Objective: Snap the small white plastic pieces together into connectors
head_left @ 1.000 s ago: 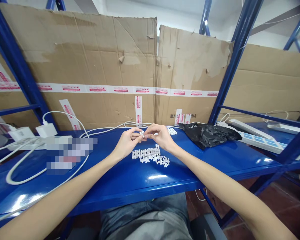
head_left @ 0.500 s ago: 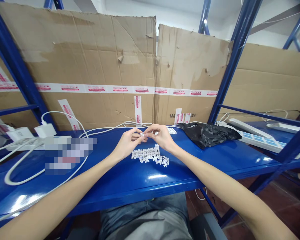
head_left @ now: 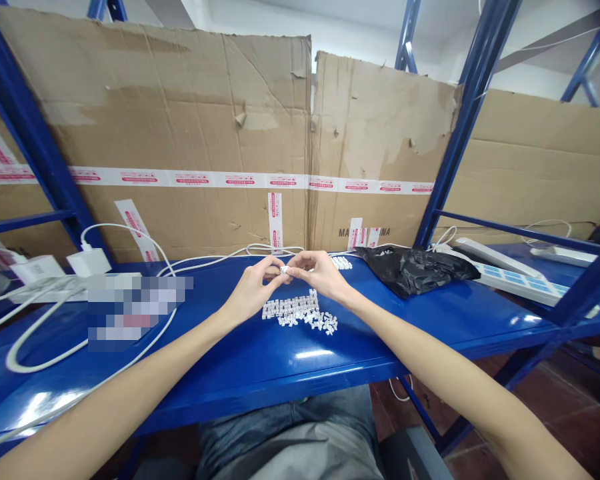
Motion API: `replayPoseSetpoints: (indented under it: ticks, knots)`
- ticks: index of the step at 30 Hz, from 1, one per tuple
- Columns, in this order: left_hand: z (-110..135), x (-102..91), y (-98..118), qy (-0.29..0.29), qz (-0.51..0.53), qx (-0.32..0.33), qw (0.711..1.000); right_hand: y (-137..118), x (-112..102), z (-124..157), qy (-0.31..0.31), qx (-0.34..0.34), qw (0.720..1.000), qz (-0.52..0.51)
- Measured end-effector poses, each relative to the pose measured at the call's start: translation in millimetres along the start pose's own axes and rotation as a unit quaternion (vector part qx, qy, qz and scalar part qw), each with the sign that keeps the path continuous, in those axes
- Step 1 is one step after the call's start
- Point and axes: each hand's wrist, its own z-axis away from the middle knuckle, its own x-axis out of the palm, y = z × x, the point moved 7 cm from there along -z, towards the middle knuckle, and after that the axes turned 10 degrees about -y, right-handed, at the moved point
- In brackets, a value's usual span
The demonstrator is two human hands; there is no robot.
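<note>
My left hand and my right hand meet above the blue steel shelf. Their fingertips pinch a small white plastic piece between them. Just below my hands lie neat rows of white connector-like pieces, with loose ones scattered in front. A smaller cluster of white pieces sits beyond my right hand. The exact shape of the held piece is hidden by my fingers.
A crumpled black plastic bag lies on the shelf to the right, with a power strip beyond it. White cables and a white charger are on the left beside a blurred patch. Taped cardboard stands behind the shelf.
My hands have drawn closer together, and my right fingertips now reach the white piece at my left fingertips. The view has shifted slightly. The pieces on the shelf look unmoved.
</note>
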Motion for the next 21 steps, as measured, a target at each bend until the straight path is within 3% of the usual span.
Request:
replayPoseSetpoints:
  ticks: [6, 12, 21]
  knots:
    - [-2, 0.7, 7, -0.013, -0.032, 0.011, 0.999, -7, -6, 1, 0.02, -0.021, 0.999, 0.045]
    - [0, 4.0, 16, -0.041, -0.076, 0.041, 0.995, -7, 3, 2, -0.02, -0.035, 0.999, 0.029]
    - [3, -1.0, 14, -0.006, -0.074, 0.029, 0.997, -8, 2, 1, -0.029, -0.021, 0.999, -0.004]
